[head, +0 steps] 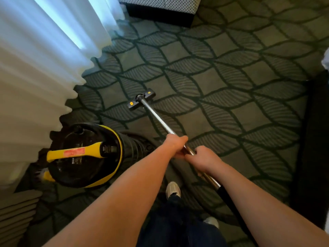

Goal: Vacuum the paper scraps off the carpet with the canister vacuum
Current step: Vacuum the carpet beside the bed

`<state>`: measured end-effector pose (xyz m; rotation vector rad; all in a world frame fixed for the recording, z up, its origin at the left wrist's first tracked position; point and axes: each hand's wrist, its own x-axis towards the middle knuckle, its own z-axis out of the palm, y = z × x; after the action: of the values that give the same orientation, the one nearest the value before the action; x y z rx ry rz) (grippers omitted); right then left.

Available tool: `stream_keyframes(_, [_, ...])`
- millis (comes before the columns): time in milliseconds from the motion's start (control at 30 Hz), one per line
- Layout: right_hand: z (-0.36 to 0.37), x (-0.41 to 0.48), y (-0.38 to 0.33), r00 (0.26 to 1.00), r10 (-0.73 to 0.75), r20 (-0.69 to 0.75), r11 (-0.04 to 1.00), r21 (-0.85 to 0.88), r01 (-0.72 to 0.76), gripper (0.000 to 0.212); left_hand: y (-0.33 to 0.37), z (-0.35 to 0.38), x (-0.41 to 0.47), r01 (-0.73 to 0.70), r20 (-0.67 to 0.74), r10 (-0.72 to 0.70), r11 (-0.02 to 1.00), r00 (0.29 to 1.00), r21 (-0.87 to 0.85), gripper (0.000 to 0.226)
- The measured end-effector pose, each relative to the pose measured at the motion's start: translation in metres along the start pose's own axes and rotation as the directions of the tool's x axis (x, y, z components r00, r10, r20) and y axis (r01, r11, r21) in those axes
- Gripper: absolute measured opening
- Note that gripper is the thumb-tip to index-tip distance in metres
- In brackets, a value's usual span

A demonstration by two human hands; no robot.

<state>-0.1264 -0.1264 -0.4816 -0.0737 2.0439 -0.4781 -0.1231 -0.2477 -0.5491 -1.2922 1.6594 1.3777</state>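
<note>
Both grips hold the canister vacuum's wand, with its floor head down on the carpet.

Head view: the left grip [176, 145] has its fingers curled round the metal wand [156, 118], and the right grip [204, 157] wraps the same tube just behind it, the two almost touching. The wand slopes forward to the black floor head [141, 101], which lies on the leaf-patterned carpet [231, 86] near the curtain [35, 68]. The black and yellow canister [85, 155] stands at the carpet's left edge, just beside the curtain hem. A black hose [229, 198] leaves the wand's rear end. A pale shoe [173, 189] stands below the grips.
</note>
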Motion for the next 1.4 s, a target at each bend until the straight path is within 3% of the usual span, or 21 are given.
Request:
stream_keyframes(100, [-0.005, 0.045, -0.017, 0.999, -0.031, 0.005, 0.995, -0.090, 0.032, 0.033, 0.012, -0.015, 0.028, 0.039, -0.020, -0.041, 0.995, 0.999, -0.091, 0.022])
stream_keyframes(267, [-0.010, 0.100, -0.031, 0.996, -0.081, 0.048, 0.979, -0.184, 0.089, 0.036, 0.016, -0.019, 0.076, -0.012, -0.082, -0.005, 0.978, 0.997, -0.210, 0.076])
stream_keyframes(433, [-0.019, 0.132, -0.018, 0.991, -0.065, 0.114, 0.964, -0.248, 0.091, 0.028, 0.020, 0.000, 0.101, 0.017, -0.077, -0.040, 0.959, 0.996, -0.281, 0.045])
stream_keyframes(633, [-0.047, 0.154, 0.016, 0.981, -0.046, 0.187, 0.934, -0.341, 0.109, 0.030, 0.031, 0.047, 0.120, 0.008, -0.114, -0.044, 0.954, 0.993, -0.299, 0.046])
stream_keyframes(1033, [-0.108, 0.113, 0.068, 0.972, 0.026, 0.233, 0.898, -0.433, 0.079, 0.033, 0.053, 0.125, 0.069, -0.008, -0.084, -0.031, 0.904, 0.996, -0.427, 0.036])
stream_keyframes(1400, [-0.120, 0.065, 0.121, 0.960, 0.104, 0.260, 0.878, -0.478, 0.034, 0.030, 0.039, 0.178, 0.012, 0.070, 0.032, -0.063, 0.866, 0.998, -0.495, 0.061])
